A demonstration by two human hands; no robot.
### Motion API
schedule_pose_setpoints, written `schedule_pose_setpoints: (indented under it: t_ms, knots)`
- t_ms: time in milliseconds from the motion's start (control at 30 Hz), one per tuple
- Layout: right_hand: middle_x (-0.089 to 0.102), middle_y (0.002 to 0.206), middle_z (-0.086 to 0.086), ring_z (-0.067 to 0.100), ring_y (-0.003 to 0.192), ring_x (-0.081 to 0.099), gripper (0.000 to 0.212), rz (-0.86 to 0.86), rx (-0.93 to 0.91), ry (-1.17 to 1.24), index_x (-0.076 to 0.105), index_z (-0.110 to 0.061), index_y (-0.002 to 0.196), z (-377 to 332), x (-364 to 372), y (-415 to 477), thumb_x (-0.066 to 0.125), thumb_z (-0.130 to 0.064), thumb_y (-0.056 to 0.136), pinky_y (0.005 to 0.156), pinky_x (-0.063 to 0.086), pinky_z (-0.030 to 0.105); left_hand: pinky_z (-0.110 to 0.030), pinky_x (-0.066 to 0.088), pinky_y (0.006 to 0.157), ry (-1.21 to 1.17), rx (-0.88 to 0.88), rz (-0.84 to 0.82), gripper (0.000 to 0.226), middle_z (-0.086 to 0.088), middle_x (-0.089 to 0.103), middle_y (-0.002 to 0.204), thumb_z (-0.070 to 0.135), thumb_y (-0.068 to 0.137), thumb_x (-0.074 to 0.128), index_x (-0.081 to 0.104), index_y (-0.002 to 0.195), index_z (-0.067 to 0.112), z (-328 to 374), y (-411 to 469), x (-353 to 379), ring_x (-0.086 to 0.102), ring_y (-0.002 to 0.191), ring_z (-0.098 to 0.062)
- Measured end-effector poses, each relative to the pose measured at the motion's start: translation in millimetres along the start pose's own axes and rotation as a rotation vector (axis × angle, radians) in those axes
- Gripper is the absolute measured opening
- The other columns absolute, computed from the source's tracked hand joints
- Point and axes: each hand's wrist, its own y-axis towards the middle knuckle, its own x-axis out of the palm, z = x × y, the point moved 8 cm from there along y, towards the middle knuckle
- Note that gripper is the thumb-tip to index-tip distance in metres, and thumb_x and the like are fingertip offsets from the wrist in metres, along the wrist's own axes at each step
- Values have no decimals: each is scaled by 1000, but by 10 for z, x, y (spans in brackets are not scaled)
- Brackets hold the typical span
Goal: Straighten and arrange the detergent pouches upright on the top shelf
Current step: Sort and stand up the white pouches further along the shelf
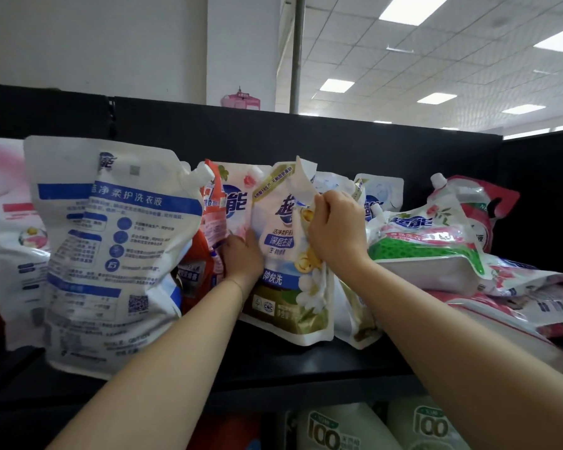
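Note:
A gold-and-white detergent pouch stands upright at the middle of the black top shelf. My right hand pinches its folded top right corner. My left hand presses against its left edge, fingers behind it. Left of that an orange-red pouch and a pink-flowered pouch stand packed together. A large white-and-blue pouch leans at the shelf's front left. Behind the right hand more white pouches stand upright.
On the right several pouches lie flat in a heap: a green-and-white one on top, a red one behind, pink ones below. A pale pink pouch stands far left. The black back panel closes the shelf. White bottles fill the shelf below.

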Motion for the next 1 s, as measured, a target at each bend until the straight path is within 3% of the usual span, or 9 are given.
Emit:
schedule_pose_setpoints:
  t_ms: [100, 300, 433, 533, 600, 700, 867, 1000]
  knots:
    - [51, 75, 6, 19, 69, 44, 29, 10, -25, 8, 48, -10, 72, -16, -37, -60, 41, -17, 100, 62, 27, 30, -39, 40, 98, 55, 37, 3, 41, -27, 53, 124, 27, 101, 40, 50, 116, -10, 63, -50, -40, 51, 116, -37]
    - [49, 69, 5, 19, 62, 43, 34, -74, -121, -12, 49, -10, 68, -164, -67, -136, 43, -20, 100, 59, 31, 29, -22, 33, 78, 50, 117, -20, 14, -22, 57, 114, 9, 101, 36, 50, 102, 4, 211, -253, -147, 53, 103, -25]
    - [53, 72, 6, 22, 63, 49, 37, -154, -175, -49, 54, -4, 70, -236, -94, -229, 44, -24, 99, 60, 41, 34, -21, 36, 85, 142, 125, -13, 34, -15, 51, 130, -2, 95, 38, 47, 127, 1, 448, -480, -192, 48, 122, -29]
    - [60, 92, 6, 24, 80, 57, 29, -227, -180, -53, 64, -6, 90, -275, -108, -351, 45, -26, 98, 72, 47, 39, -23, 35, 91, 200, 181, -33, 41, -13, 39, 136, 3, 91, 46, 41, 132, 5, 623, -642, -164, 44, 124, -28]
    - [58, 110, 4, 22, 94, 57, 22, -269, -143, -35, 61, -11, 109, -273, -143, -428, 47, -22, 96, 81, 48, 39, -27, 35, 91, 309, 333, -21, 35, -15, 40, 129, 7, 90, 48, 45, 124, 5, 725, -818, -175, 44, 116, -28]
    - [49, 129, 2, 23, 101, 56, 33, -283, -84, -47, 49, -14, 127, -189, -249, -547, 49, -19, 94, 84, 48, 39, -35, 42, 82, 561, 657, 31, 19, -13, 51, 110, 11, 89, 48, 55, 105, 5, 818, -1164, -172, 50, 99, -28]
    - [50, 126, 5, 22, 100, 55, 30, -317, 24, -37, 50, -11, 123, 35, -422, -815, 50, -20, 94, 83, 47, 36, -36, 42, 63, 749, 928, -3, 21, -6, 51, 84, 26, 79, 38, 51, 82, 10, 817, -1625, -115, 50, 76, -25]
    - [56, 119, 6, 24, 103, 55, 23, -358, 98, -77, 55, -11, 115, 226, -547, -1036, 51, -14, 92, 85, 46, 37, -35, 44, 63, 806, 1121, -227, 16, -8, 54, 84, 19, 73, 46, 55, 83, 10, 765, -1998, 172, 54, 77, -29]
